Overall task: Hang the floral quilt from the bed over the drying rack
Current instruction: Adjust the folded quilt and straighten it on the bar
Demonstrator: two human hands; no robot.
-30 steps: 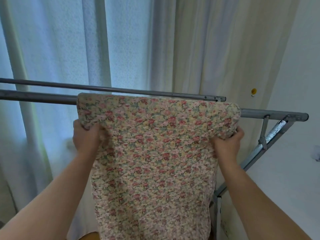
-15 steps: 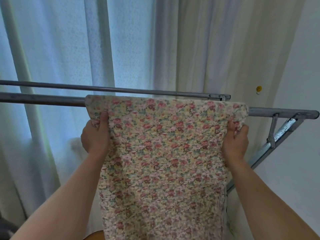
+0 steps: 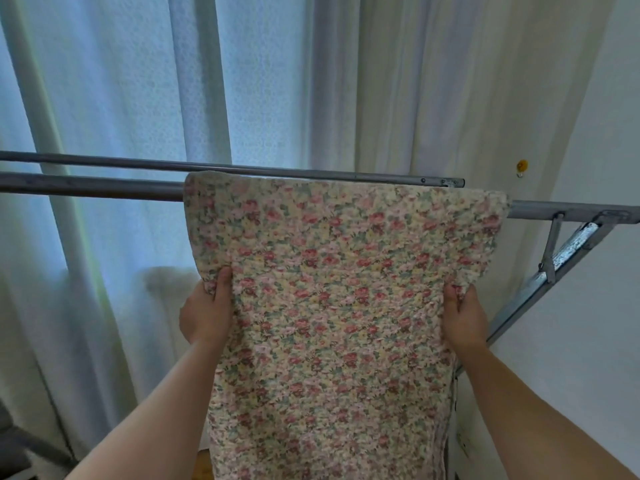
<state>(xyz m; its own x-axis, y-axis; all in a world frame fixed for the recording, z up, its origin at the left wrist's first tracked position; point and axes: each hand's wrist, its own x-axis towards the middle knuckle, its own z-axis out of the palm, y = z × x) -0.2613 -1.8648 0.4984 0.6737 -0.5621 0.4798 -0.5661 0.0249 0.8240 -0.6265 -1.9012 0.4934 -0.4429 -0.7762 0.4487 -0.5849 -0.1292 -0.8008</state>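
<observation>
Quilt (image 3: 332,306) w/ floral print hangs folded over the near bar of the drying rack (image 3: 90,187). We hold both side edges below the bar: left hand (image 3: 206,315) grip pinches the left edge, thumb on front; right hand (image 3: 462,318) grip does the same on the right edge.

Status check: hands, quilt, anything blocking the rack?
Left hand and right hand grip quilt edges. Floral quilt draped over near rack bar. Nothing blocking.

Pale sheer curtains (image 3: 138,98) glow with blue daylight from a window behind. A white wall (image 3: 595,323) stands right, bearing a small yellow hook (image 3: 522,166).
</observation>
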